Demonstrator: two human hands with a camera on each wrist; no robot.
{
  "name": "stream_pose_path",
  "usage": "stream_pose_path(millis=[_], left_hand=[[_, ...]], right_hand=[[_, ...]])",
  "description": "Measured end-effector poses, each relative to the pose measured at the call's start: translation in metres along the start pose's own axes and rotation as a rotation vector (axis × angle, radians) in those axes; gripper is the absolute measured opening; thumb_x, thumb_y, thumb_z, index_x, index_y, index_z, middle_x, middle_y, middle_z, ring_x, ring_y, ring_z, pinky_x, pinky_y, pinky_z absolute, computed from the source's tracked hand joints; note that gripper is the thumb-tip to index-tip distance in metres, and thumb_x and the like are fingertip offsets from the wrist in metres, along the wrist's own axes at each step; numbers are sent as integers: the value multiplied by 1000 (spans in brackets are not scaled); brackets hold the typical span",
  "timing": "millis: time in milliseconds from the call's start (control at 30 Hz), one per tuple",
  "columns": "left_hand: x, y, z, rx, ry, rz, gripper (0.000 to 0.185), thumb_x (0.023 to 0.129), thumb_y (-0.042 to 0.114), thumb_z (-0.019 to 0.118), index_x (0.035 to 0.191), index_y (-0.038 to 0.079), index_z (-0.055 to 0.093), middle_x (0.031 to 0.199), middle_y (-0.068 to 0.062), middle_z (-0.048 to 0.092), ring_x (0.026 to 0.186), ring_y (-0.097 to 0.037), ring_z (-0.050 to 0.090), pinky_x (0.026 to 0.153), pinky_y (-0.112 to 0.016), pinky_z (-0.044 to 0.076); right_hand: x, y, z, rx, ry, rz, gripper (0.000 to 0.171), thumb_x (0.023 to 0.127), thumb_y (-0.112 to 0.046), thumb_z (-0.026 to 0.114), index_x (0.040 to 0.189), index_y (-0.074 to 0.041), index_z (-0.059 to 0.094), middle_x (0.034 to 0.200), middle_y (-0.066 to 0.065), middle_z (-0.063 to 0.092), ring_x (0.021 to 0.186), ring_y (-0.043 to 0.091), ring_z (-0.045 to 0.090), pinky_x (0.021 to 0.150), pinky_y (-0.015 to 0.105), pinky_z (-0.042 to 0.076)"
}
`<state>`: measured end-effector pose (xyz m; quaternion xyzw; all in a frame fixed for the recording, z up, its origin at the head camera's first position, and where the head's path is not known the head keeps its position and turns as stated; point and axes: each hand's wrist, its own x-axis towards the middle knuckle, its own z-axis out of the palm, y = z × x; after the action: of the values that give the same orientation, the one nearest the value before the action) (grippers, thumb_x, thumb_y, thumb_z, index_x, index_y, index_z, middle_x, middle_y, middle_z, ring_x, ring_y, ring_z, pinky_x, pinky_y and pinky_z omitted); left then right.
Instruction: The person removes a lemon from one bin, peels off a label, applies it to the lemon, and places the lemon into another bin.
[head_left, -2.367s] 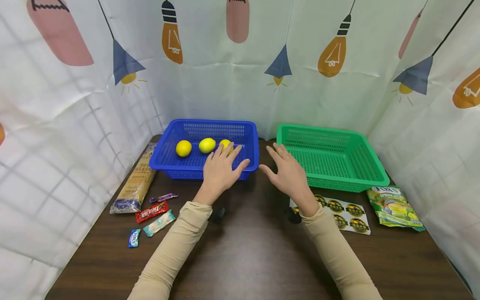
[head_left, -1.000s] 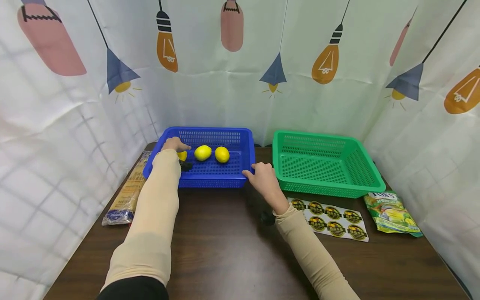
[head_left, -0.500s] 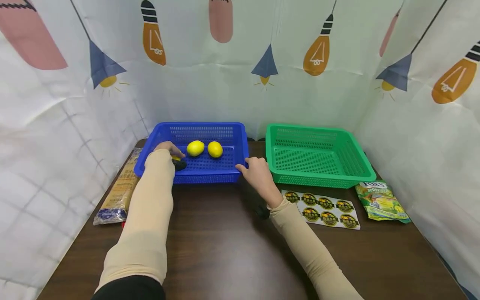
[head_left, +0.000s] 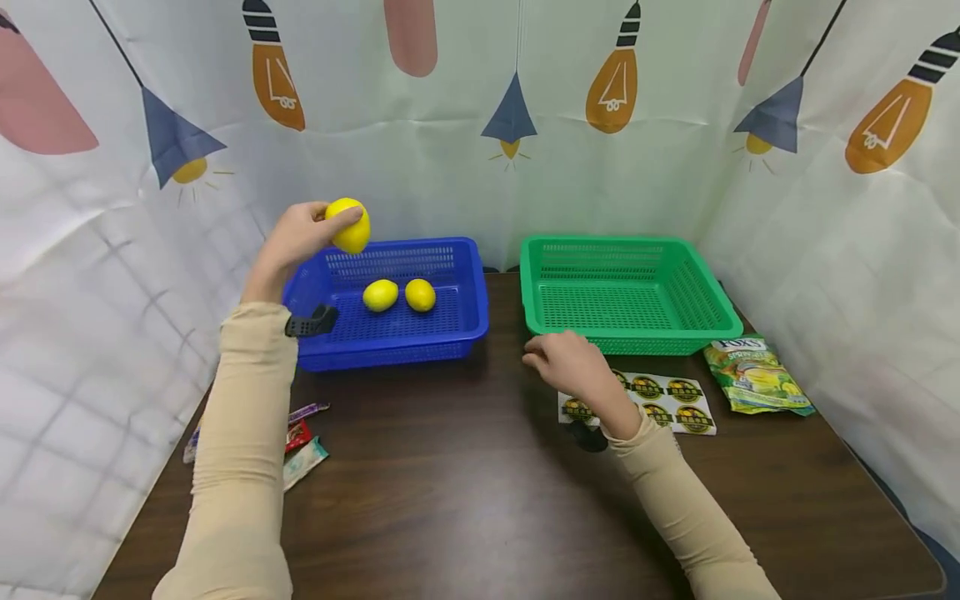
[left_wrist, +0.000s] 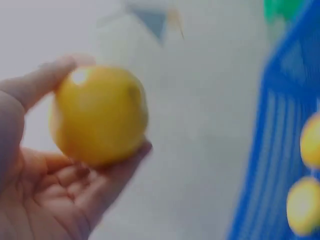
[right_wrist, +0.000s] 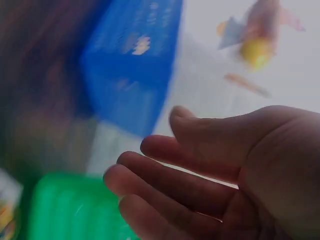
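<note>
My left hand (head_left: 294, 237) grips a yellow lemon (head_left: 349, 227) between thumb and fingers, raised above the back left of the blue basket (head_left: 390, 354). In the left wrist view the same lemon (left_wrist: 100, 116) sits between the thumb and fingertips. Two more lemons, one on the left (head_left: 380, 295) and one on the right (head_left: 420, 295), lie side by side on the basket's floor. My right hand (head_left: 573, 367) hovers in front of the green basket (head_left: 622, 343). The right wrist view shows that hand (right_wrist: 200, 175) holding nothing, its fingers loosely bent.
A sticker sheet (head_left: 675, 406) lies under the right forearm, and a green Fox's candy bag (head_left: 757, 379) sits at the right. Small wrapped sweets, including a teal-white one (head_left: 303, 460), lie near the left sleeve, which partly hides them. A printed curtain (head_left: 450, 158) encloses the table (head_left: 465, 492).
The left hand has lifted a lemon out of the blue basket. The right hand has left that basket's right rim and moved to the right. The head view has shifted somewhat.
</note>
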<state>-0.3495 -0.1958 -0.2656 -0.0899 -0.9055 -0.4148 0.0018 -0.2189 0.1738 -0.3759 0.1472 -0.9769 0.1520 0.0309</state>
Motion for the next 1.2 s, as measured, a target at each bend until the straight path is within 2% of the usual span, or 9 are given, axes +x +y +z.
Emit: stream_pose_path(millis=[67, 133, 267, 433, 533, 633, 800, 1033, 1200], left_hand=[[-28, 10, 10, -148, -21, 99, 55, 97, 53, 55, 125, 6, 60, 93, 13, 65, 93, -12, 58, 82, -21, 48], [-55, 16, 28, -253, -89, 194, 49, 100, 42, 54, 132, 5, 57, 94, 14, 68, 91, -7, 61, 82, -18, 50], [-97, 20, 81, -427, -255, 276, 53, 101, 39, 56, 138, 1, 52, 96, 10, 68, 87, -4, 64, 81, -17, 53], [-120, 8, 175, -725, -478, 197, 58, 102, 37, 55, 139, -6, 45, 100, 5, 65, 90, -5, 63, 82, -19, 56], [-126, -4, 225, -870, -579, 91, 56, 105, 32, 49, 142, -8, 40, 107, 2, 62, 95, -7, 63, 86, -21, 57], [-129, -12, 256, -933, -625, 7, 55, 106, 32, 47, 143, -7, 38, 113, 0, 59, 100, -9, 61, 91, -22, 56], [-127, -18, 275, -977, -658, -69, 56, 106, 37, 44, 146, -2, 36, 119, -2, 55, 106, -12, 60, 102, -30, 53], [-121, -22, 279, -1061, -661, -150, 56, 108, 39, 39, 150, 2, 31, 123, -7, 56, 117, -25, 63, 114, -44, 45], [-119, -26, 273, -1061, -657, -143, 57, 109, 38, 34, 152, 2, 26, 123, -7, 56, 127, -34, 57, 117, -45, 42]], right_hand=[[-7, 15, 4, -6, -88, 33, 21, 99, -24, 61, 113, -15, 74, 94, 3, 75, 59, 11, 57, 54, 26, 44], [-11, 30, 10, -27, -133, 80, 20, 99, -21, 60, 113, -15, 74, 93, 5, 74, 60, 12, 55, 52, 27, 41], [-15, 56, 25, -114, -168, 167, 13, 98, -18, 61, 105, -15, 72, 92, 9, 71, 71, 22, 62, 54, 36, 46], [-23, 79, 39, -192, -119, 183, 20, 94, -19, 68, 112, -11, 68, 108, 14, 72, 95, 36, 68, 69, 52, 57], [-28, 85, 41, -169, -90, 199, 18, 93, -20, 69, 109, -11, 69, 104, 13, 72, 91, 34, 68, 65, 50, 56], [-29, 88, 41, -144, -65, 201, 14, 92, -19, 71, 103, -11, 69, 96, 11, 72, 80, 30, 67, 59, 44, 53], [-27, 86, 42, -107, -8, 188, 14, 88, -19, 75, 94, -11, 66, 90, 11, 70, 71, 28, 65, 52, 40, 50], [-27, 77, 36, -148, 25, 148, 13, 91, -21, 72, 85, -15, 63, 76, 6, 67, 57, 20, 55, 45, 33, 39], [-31, 54, 11, 12, 51, 29, 5, 92, -18, 70, 93, -15, 67, 85, 5, 73, 60, 13, 56, 51, 28, 44]])
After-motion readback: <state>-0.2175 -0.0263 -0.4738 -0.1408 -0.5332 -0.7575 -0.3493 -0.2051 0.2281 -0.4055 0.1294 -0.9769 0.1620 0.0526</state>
